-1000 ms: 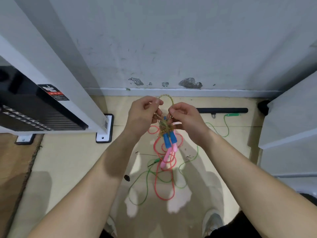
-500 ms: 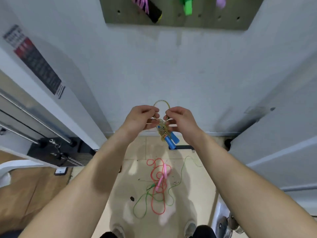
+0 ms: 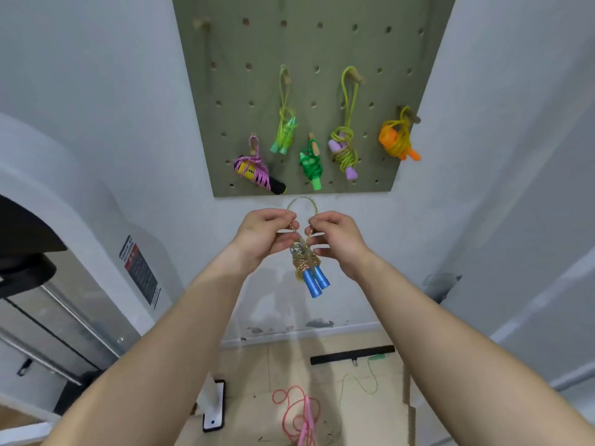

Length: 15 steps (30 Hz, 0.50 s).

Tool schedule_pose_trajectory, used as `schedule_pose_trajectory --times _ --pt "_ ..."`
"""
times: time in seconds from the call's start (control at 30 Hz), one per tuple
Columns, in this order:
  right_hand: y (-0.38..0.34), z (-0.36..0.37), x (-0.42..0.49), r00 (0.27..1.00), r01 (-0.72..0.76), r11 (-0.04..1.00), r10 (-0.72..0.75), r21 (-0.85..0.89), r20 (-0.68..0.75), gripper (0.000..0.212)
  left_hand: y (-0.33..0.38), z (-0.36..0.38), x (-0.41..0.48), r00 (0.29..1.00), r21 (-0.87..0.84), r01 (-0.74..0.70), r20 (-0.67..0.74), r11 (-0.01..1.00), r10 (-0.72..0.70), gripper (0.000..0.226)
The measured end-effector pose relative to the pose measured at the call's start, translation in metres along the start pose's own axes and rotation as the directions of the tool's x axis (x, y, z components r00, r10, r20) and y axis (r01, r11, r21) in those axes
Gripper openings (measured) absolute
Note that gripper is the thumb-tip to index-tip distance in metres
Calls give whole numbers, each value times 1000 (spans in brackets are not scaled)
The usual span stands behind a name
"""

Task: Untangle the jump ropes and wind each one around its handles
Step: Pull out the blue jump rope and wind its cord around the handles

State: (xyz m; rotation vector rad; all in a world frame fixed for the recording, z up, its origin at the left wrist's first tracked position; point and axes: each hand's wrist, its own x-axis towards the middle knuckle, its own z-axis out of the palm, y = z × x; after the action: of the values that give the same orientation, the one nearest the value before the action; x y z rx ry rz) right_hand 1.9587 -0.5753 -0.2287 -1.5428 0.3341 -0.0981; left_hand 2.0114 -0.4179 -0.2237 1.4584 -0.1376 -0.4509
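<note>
Blue-handled rope (image 3: 309, 275), wound, is held up just below the pegboard (image 3: 322, 43), its loop (image 3: 302, 198) pinched by the left grip (image 3: 264, 235) and right grip (image 3: 338, 241). Should 1 pinch be slackened, the coils could be shaken loose before it is hung.

At frame centre, a left hand (image 3: 262, 235) and right hand (image 3: 338, 238) pinch the loop of a wound blue-handled jump rope (image 3: 309, 268) below a pegboard (image 3: 302, 91) hung with bundled ropes.

Left hand (image 3: 262, 236), right hand (image 3: 339, 239) (both pinched)
</note>
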Motion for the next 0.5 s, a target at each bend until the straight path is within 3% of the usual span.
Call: schedule_pose_trajectory --times 0.27,0.5 --pt "-65 -2 32 986 130 991 -128 11 -105 5 68 9 29 991 60 -126 52 990 123 11" --pt "-130 16 84 964 266 964 -266 13 11 8 130 -7 62 942 64 -320 -87 945 325 11"
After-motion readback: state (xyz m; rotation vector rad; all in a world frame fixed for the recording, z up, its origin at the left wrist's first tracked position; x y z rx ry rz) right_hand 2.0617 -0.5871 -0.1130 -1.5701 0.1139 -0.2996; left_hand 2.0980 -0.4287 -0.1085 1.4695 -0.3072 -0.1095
